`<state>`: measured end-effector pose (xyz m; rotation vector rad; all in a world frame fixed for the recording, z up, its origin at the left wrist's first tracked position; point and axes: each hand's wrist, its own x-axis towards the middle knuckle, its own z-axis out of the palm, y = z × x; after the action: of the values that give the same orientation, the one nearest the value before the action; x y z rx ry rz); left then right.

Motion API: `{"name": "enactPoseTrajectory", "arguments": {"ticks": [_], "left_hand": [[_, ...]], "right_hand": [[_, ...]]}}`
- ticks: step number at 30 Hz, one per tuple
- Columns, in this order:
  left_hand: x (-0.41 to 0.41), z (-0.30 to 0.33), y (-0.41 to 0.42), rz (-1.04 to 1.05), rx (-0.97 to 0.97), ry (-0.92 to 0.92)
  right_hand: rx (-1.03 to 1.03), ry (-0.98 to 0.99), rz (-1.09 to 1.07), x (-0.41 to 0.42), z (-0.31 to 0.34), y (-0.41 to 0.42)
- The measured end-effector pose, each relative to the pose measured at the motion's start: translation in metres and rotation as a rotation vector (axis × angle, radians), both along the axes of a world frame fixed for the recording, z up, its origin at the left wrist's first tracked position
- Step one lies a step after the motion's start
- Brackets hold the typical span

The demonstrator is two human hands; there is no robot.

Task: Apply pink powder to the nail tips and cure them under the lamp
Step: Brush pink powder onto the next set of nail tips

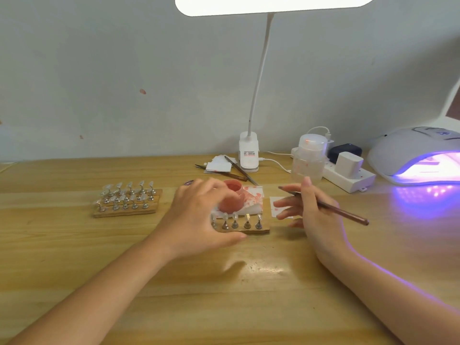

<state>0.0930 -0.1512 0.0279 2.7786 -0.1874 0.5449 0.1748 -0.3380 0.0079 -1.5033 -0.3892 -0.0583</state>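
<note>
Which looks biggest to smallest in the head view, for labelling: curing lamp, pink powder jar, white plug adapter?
1. White domed curing lamp, glowing violet; partly cut off.
2. Pink powder jar.
3. White plug adapter; close to the jar, farther back, so unsure.

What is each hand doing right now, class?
Left hand: grips the wooden nail-tip strip.
Right hand: holds the brush.

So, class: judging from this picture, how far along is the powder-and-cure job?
Done: the pink powder jar stands open and the curing lamp glows. In hand: the left hand is at the jar and the small rack of nail tips; the right hand holds a brush. Left: those tips look uncoloured and sit outside the lamp.
</note>
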Motion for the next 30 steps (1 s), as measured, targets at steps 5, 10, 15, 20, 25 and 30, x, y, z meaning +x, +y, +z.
{"name": "enactPoseTrajectory", "arguments": {"ticks": [5, 10, 15, 20, 25, 30], "left_hand": [[0.020, -0.007, -0.038, 0.030, 0.202, -0.043], [0.025, -0.013, -0.045, 0.053, 0.117, -0.031], [0.020, -0.012, -0.045, 0.009, 0.165, -0.096], [0.018, -0.013, -0.045, -0.005, 0.184, -0.105], [0.021, -0.009, -0.047, -0.007, 0.168, -0.084], [0.024, -0.005, -0.048, 0.027, 0.143, -0.029]], "right_hand": [[-0.156, -0.210, 0.052, -0.002, -0.009, -0.003], [-0.228, -0.276, 0.109, 0.001, -0.016, -0.002], [-0.212, -0.290, 0.105, 0.002, -0.017, -0.001], [-0.202, -0.275, 0.102, 0.000, -0.017, -0.001], [-0.206, -0.272, 0.091, -0.001, -0.016, -0.002], [-0.217, -0.266, 0.093, -0.001, -0.016, -0.002]]}}
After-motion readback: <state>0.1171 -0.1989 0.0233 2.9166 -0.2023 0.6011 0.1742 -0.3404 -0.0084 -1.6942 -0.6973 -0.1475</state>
